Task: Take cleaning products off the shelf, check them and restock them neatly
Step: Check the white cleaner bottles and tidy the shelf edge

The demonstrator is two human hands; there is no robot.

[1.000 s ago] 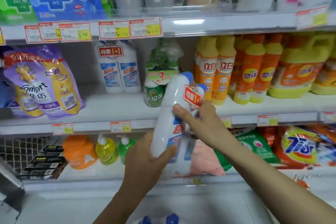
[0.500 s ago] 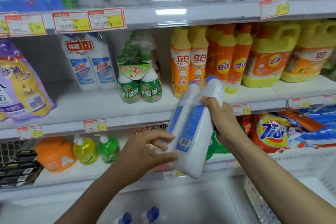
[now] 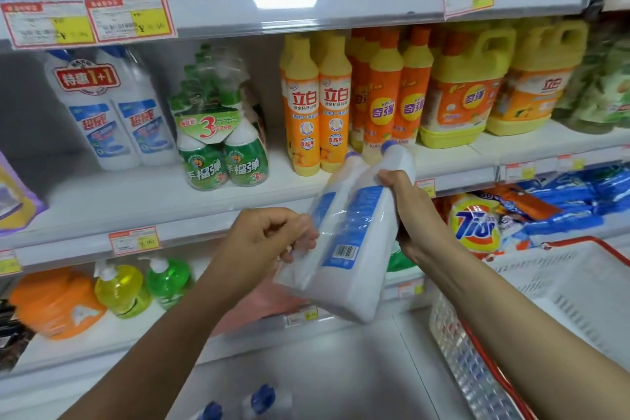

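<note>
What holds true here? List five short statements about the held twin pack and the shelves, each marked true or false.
1. The right hand grips the twin pack of white bottles near the necks. True.
2. A second twin pack, with a red 1+1 label, stands on the middle shelf. True.
3. The held pack stands on that shelf too. False: the left hand and right hand hold it tilted in front of the shelves.
4. Its barcode faces the camera. True.
5. Its caps are green. False: they are blue.

Left hand (image 3: 266,242) pinching bottle pack (image 3: 351,249), right hand (image 3: 410,211) gripping its top, forearms raised
</note>
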